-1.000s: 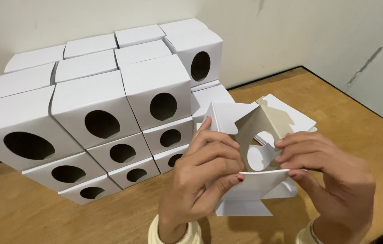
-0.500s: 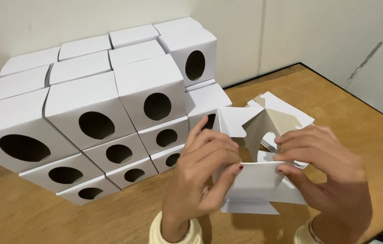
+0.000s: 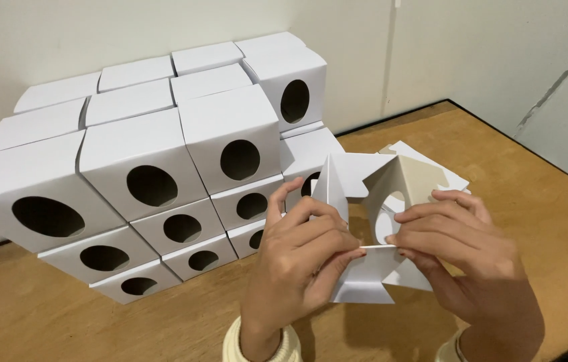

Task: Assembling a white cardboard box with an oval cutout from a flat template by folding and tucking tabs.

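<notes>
Both my hands are on the half-folded white carton [image 3: 371, 221], held up over the wooden table [image 3: 552, 208] just in front of the stack of finished boxes [image 3: 156, 174]. My left hand [image 3: 304, 251] pinches a flap from the near side, fingers curled tight on the card, thumb up along the pointed flap. My right hand [image 3: 461, 251] clamps the opposite edge, fingertips [image 3: 408, 221] pressed where a thin flap line meets the left hand's. Neither hand is open; both are closed on this one carton.

The carton stands open: a beige inner panel faces me with a round window cut in it, and loose flaps splay downward toward the table.

Risk, as I judge it: those flaps are thin card, and too hard a pinch could crease one off its score line. If the two hands pull unevenly, the window panel could buckle. My left elbow is close to the stack, so a wide swing could knock the lower boxes askew.

Behind the carton, more flat blanks [image 3: 445, 174] lie on the table. The stack runs several rows high against a plain pale wall [image 3: 431, 53], each box white with a dark round hole. The table is light wood with a dark edge on the far side of the carton.
</notes>
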